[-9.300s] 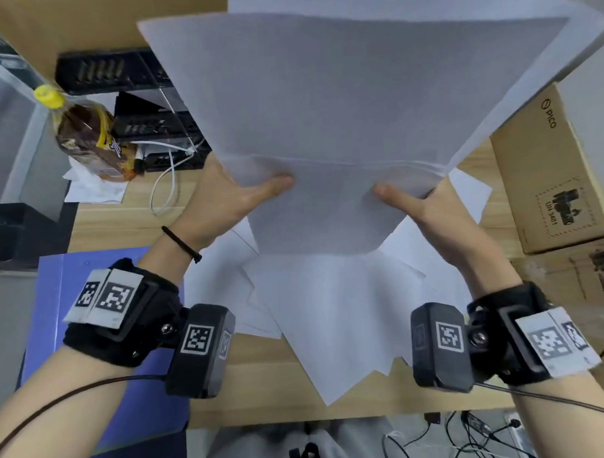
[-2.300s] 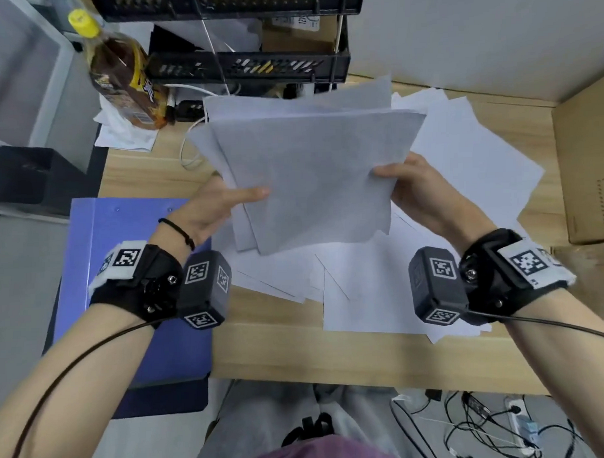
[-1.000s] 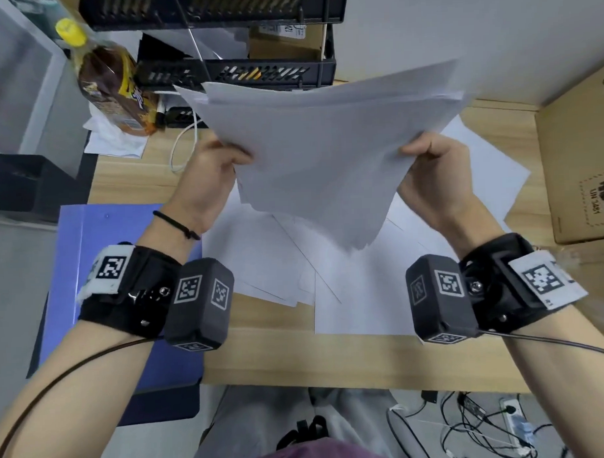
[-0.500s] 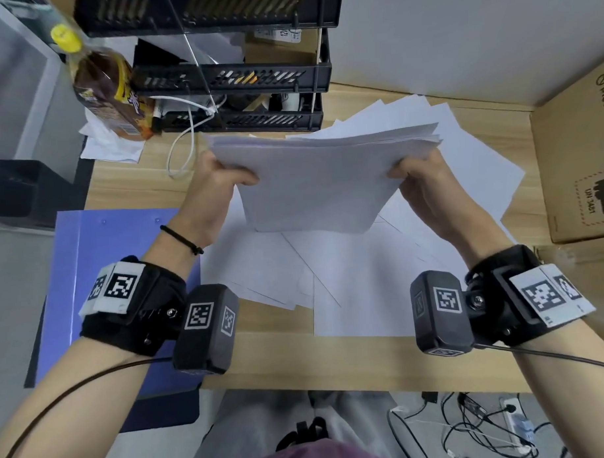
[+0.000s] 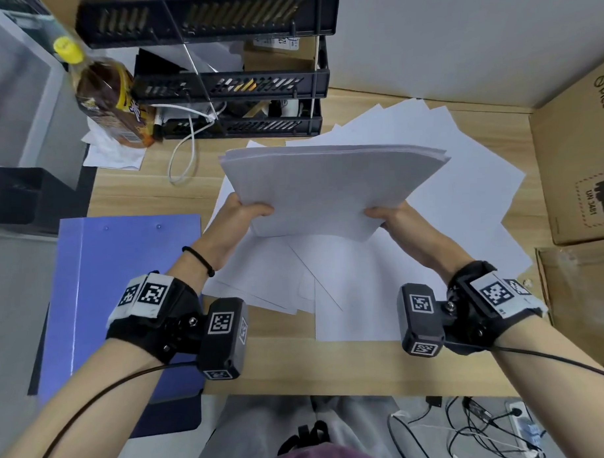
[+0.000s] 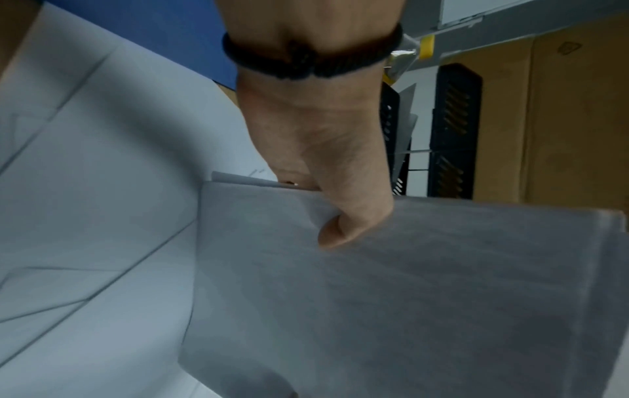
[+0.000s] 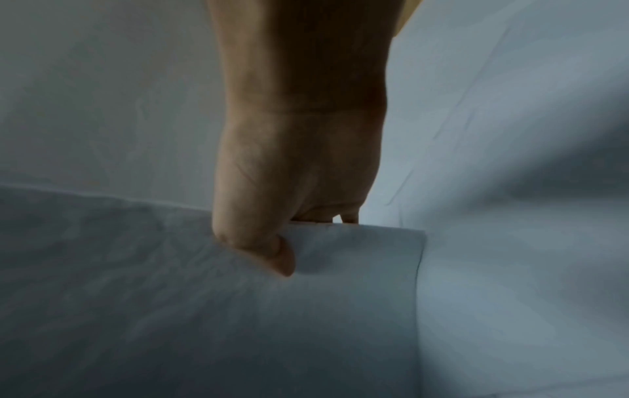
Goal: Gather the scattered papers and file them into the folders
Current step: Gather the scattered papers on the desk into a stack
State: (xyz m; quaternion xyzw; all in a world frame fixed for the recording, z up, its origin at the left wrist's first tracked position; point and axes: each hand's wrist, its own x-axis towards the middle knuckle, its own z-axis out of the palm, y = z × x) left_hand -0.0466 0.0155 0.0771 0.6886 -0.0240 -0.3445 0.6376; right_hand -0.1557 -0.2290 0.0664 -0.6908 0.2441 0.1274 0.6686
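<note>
From my remote station I note one blue folder [image 5: 125, 296] at the left, closed, overhanging the desk's [image 5: 299, 376] near edge, with bare wood between it and the loose sheets [image 5: 347, 289]. Behind it stands one brown bottle [image 5: 107, 98] with a yellow cap; its label is unreadable. Just beside that is one black three-tier tray rack [image 5: 227, 84] against the wall. My left hand [image 5: 238, 214] grips the near left corner of the paper stack [image 5: 330, 190], thumb on top, fingers beneath. The stack is held clear above the scattered sheets; I cannot count either. My right hand [image 5: 392, 217] clamps the near right corner likewise, thumb over, fingers under. At the right edge sit two cardboard boxes [image 5: 579, 171], the upper one printed "PICO" and "UN 3481", hemming the papers on that side.
</note>
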